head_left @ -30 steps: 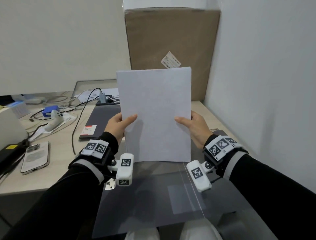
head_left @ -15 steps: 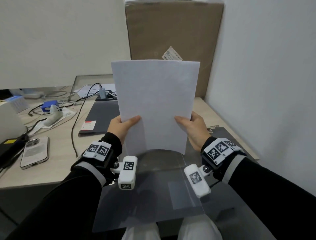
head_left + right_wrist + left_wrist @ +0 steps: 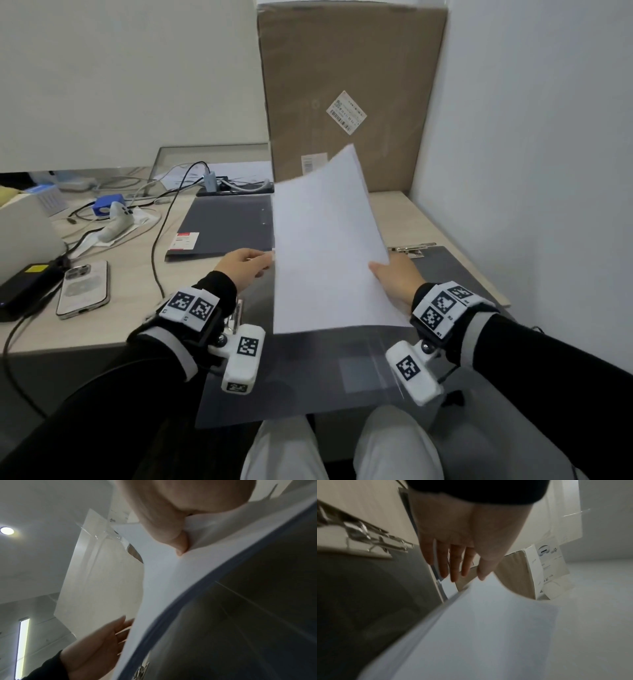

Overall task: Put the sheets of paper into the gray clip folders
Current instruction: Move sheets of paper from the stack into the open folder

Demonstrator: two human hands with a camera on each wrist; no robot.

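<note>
A stack of white paper sheets (image 3: pixel 325 246) leans up and to the right above the open gray clip folder (image 3: pixel 459 274), which lies at the desk's near right edge. My right hand (image 3: pixel 394 277) pinches the stack's right edge, thumb on top (image 3: pixel 180 543). My left hand (image 3: pixel 245 263) hovers beside the left edge with straight fingers (image 3: pixel 453 566), holding nothing. The folder's metal clip (image 3: pixel 411 248) shows beyond my right hand. Its translucent cover (image 3: pixel 308 377) hangs over my lap. A second, closed gray folder (image 3: pixel 229 226) lies further back.
A tall cardboard box (image 3: pixel 349 85) leans in the back corner and a white wall (image 3: pixel 531 171) closes the right side. On the left of the desk are a phone (image 3: pixel 84 287), a black cable (image 3: pixel 161 240), a white controller (image 3: pixel 118 222) and a white box (image 3: pixel 24 233).
Both hands held the stack upright before. Now my left hand has let go and opened, and the stack swings to the right and tips down in my right hand alone.
</note>
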